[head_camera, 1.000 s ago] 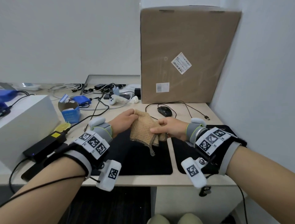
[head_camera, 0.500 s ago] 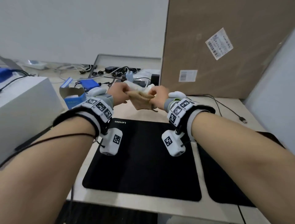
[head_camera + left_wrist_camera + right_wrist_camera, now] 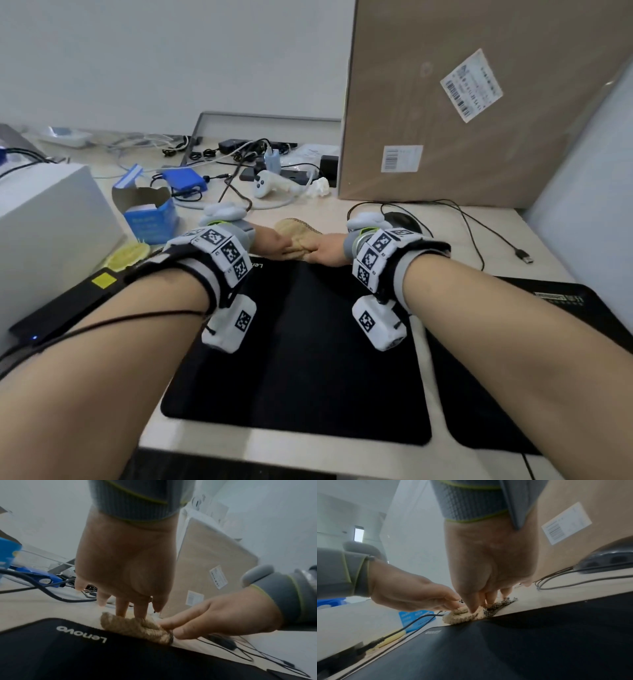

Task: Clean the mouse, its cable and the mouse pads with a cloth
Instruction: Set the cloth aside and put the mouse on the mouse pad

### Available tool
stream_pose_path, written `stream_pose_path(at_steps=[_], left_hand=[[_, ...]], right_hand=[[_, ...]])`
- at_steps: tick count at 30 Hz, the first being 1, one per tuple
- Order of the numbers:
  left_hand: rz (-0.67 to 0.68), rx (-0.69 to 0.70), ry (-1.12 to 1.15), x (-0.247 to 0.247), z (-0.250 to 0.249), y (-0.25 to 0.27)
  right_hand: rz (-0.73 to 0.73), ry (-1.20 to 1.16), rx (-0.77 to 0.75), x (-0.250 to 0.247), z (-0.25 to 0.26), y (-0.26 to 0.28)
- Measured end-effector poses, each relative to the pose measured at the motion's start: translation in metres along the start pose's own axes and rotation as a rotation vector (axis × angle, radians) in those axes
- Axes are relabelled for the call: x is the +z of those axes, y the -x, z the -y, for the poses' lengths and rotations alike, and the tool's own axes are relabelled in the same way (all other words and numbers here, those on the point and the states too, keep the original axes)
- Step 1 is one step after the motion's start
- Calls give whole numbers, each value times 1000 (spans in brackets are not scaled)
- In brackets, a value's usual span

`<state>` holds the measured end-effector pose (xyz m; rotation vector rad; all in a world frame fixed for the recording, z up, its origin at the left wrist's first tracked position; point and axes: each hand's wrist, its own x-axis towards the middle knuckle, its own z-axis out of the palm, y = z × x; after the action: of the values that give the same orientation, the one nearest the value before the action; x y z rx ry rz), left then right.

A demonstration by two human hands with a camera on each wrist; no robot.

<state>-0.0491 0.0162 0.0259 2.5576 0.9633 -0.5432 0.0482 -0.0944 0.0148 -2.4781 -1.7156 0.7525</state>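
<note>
A bunched tan cloth [image 3: 300, 238] lies at the far edge of the left black mouse pad [image 3: 308, 342], partly on the desk. My left hand [image 3: 282, 245] pinches its left end, fingers pointing down onto the cloth [image 3: 135, 627]. My right hand [image 3: 317, 248] pinches the right end between thumb and fingers [image 3: 471, 609]. The black mouse [image 3: 402, 219] sits just behind my right wrist, half hidden, and shows in the right wrist view [image 3: 607, 559]. Its cable [image 3: 479, 229] loops over the desk to a free USB plug [image 3: 524, 255]. A second black pad [image 3: 565, 308] lies to the right.
A large cardboard box [image 3: 479, 102] leans against the wall behind the mouse. A white box [image 3: 44, 219], a blue carton [image 3: 150, 219], a black adapter [image 3: 65, 308], a white controller [image 3: 270, 183] and tangled cables fill the left and back of the desk.
Both hands have come down with the cloth from above the desk onto the far edge of the left pad. The head view has tilted slightly, bringing the mouse into sight.
</note>
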Motion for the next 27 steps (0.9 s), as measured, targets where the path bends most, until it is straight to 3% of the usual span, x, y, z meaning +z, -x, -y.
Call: stream_pose_path(at_steps=[2,5,9,11,13,15,17,19,24,27], left_hand=[[-38,-57,23,1,-7,-4],[-92,-82,66,-7,-28,3],[-264,-68,-21,-21,-60,1],[-322,-7,95,-22,-85,-6],[-270,89,303,-19,-117,-16],[-134,152,613,-12,-144,-28],[5,143,843,-2,-167,-36],[70,139,901,8,-184,-48],[-22,172,938,19,-206,-67],[-64,175,1035,17,-213,-64]], right_hand=[[-61,7,13,-3,-5,0],[-290,-35,126,-17,-28,9],[-554,-114,353,-43,-79,37],[-626,-199,502,-51,-108,52],[-606,-316,605,-56,-136,59],[-518,-413,638,-55,-148,61],[-481,-513,608,-51,-154,60],[-417,-540,539,-45,-158,52],[-489,-892,455,-36,-160,51],[-541,-956,440,-41,-160,63]])
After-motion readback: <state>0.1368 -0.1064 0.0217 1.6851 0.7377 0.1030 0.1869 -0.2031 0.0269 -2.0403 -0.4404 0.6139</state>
